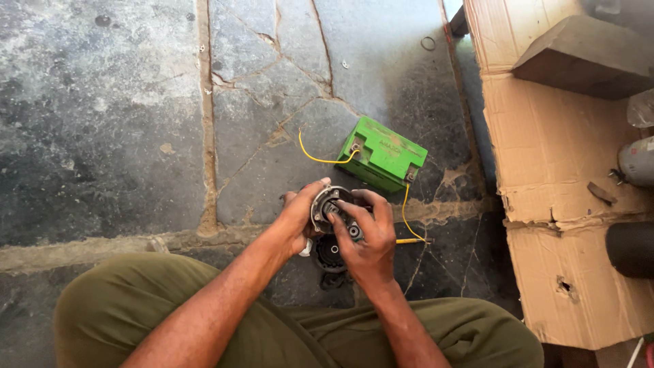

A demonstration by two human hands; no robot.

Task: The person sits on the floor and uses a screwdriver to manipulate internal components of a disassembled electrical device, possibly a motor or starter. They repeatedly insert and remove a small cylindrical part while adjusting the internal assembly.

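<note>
Head view, looking down at a cracked stone floor (122, 116); the person squats, olive trouser legs (136, 307) at the bottom of frame.

Left hand (300, 218): grip closed around the left rim of a round metal motor part (332, 204), thumb lying over its top edge, fingers wrapped behind. The part is held off the floor, between both hands, its open face turned up toward the camera.

Right hand (368, 235): grip closed on the right side of the same part, fingertips (335, 215) pressed into its centre, thumb along the upper rim.

Directly below the grips, on the floor: a second dark round component (330, 253), partly hidden by the wrists.

Just beyond the grips, up and to the right: a green box-shaped battery (383, 155) resting on the floor. One yellow wire (315, 155) loops from its left terminal out to the left; another runs from its right corner down past the right hand, ending on the floor just right of the grip.

Far right, well apart from the hands: flattened cardboard (552, 177) carrying a grey block (586, 58) and dark cylindrical objects (633, 249), cut by the frame edge.
</note>
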